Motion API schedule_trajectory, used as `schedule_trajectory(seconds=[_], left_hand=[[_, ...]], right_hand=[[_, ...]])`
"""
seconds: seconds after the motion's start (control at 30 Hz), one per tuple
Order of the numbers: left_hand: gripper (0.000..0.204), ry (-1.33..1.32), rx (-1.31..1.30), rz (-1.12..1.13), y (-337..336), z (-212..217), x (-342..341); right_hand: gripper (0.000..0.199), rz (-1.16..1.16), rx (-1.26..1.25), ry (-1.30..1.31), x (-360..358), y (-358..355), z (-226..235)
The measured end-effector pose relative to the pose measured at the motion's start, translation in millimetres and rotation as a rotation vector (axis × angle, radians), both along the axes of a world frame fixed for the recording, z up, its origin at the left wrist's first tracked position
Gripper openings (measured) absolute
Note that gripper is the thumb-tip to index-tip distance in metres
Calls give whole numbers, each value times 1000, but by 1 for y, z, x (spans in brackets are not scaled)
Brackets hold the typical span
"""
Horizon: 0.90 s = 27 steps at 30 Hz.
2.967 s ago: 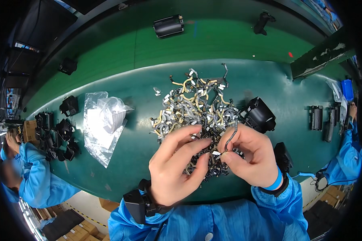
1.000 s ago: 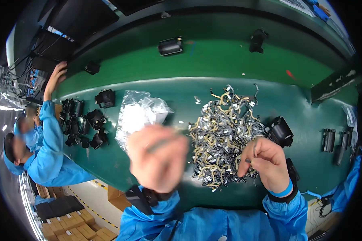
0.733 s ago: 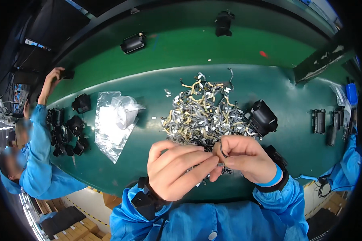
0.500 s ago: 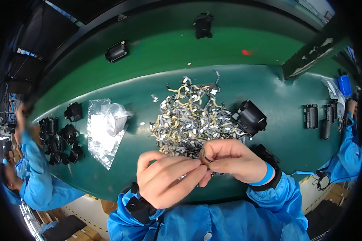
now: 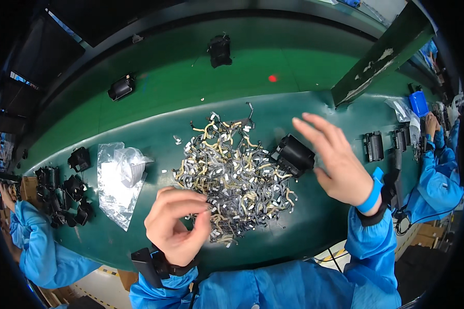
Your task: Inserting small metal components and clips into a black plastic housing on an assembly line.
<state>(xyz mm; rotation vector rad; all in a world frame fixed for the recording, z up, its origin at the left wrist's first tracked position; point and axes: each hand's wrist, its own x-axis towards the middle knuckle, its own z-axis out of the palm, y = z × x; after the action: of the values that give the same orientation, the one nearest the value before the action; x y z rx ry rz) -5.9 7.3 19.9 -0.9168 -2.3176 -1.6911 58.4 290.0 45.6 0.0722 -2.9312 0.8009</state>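
The left hand (image 5: 178,226) is curled above the near edge of a heap of small metal clips (image 5: 232,172) on the green counter (image 5: 304,226), fingertips pinched together; whether they hold a clip I cannot tell. The right hand (image 5: 337,159) hovers released, fingers spread, beside a black part (image 5: 294,154). A clear plastic bag (image 5: 119,177) lies left.

Both forearms in bright blue sleeves, smooth fabric, creased at the elbows. Hands bare, no gloves. Left hand (image 5: 178,226): black strap around the wrist with a boxy black block at its outer side. Right hand (image 5: 340,162): light blue band at the wrist, dark knit cuff just below it.
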Motion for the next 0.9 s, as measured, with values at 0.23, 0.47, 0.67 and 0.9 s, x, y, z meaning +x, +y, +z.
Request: schedule_trajectory(seconds=[0.23,0.47,0.67,0.9], left_hand=[[14,-302,292,68,5,3,0],[18,-496,732,61,21,-2,10],[40,-661,778,-252,28,-13,14],[47,-741,663,-374,34,-23,20]], right_hand=[[73,116,22,-77,-11,7,-5],[77,-64,-436,241,-8,-47,-11],[82,-56,-505,356,-4,-90,-42],[83,-159,-515,392,-4,-88,-45]])
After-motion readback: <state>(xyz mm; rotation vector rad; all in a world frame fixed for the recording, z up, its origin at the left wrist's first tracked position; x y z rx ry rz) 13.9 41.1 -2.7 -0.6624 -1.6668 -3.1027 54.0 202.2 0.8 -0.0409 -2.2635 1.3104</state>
